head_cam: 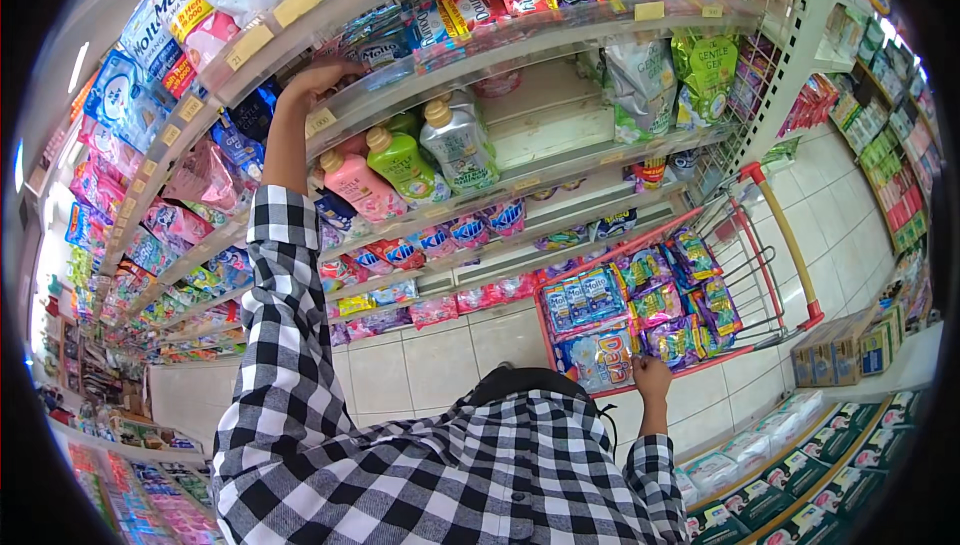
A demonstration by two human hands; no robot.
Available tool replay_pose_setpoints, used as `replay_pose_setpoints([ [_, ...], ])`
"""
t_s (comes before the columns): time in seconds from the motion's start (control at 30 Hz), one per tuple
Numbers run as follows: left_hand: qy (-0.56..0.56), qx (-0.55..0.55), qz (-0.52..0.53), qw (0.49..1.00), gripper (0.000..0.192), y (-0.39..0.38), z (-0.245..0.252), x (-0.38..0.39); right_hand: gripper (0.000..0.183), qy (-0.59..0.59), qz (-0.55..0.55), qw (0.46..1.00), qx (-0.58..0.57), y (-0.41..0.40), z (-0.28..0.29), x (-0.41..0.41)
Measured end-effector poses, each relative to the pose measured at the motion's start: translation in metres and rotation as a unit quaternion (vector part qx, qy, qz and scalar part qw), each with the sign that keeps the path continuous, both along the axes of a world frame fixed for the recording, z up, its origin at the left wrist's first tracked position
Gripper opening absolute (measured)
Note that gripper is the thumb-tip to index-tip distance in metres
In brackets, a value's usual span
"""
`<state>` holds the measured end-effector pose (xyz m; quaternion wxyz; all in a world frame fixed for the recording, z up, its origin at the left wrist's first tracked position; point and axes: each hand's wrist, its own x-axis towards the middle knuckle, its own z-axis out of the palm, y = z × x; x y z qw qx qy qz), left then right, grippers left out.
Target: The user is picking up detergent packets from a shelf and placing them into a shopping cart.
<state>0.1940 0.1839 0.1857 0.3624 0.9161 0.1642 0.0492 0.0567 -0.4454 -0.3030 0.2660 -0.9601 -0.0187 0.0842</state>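
My left hand [324,81] reaches into an upper shelf, beside dark blue Molto sachet packs [384,51]. Its fingers are partly hidden by the shelf's clear front lip [409,74], so whether it grips anything does not show. Lower down, my right hand [651,378] lies over the near rim of a red-edged shopping cart [712,359], its fingers curled against a Daia detergent pack [600,360]. I cannot tell if it holds the rim or the pack. Blue Molto packs [586,297] and several purple sachet packs [652,301] fill the cart's other parts.
Below my left hand stand pink [361,186], green [405,164] and silver [459,144] Gentle Gen bottles. Downy packs [480,1] line the upper shelf. A cart handle [784,234] points right. Cardboard boxes [832,350] and a stocked shelf [795,462] stand at lower right.
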Motion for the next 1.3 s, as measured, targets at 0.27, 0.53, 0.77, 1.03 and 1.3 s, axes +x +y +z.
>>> replay_pose_setpoints([
  [0.27,-0.227,-0.443,-0.037,0.867,0.025,-0.007,0.002,-0.047,0.034,-0.040,-0.187,0.920,0.341,0.019,-0.031,-0.042],
  [0.53,-0.229,-0.632,-0.164,0.722,0.025,-0.028,-0.058,-0.140,0.025,0.106,-0.425,0.689,0.577,0.119,0.011,-0.140],
  [0.77,-0.024,-0.684,-0.035,0.728,0.021,-0.149,-0.241,-0.253,0.043,0.234,-0.146,0.671,0.688,0.245,0.165,-0.148],
  [1.03,-0.112,-0.631,-0.084,0.763,0.036,-0.131,-0.236,-0.316,0.039,0.285,0.070,0.708,0.642,0.297,0.239,-0.146],
  [1.3,-0.111,-0.717,-0.039,0.687,0.052,-0.117,-0.224,-0.338,0.027,0.256,0.109,0.785,0.554,0.335,0.254,-0.155],
])
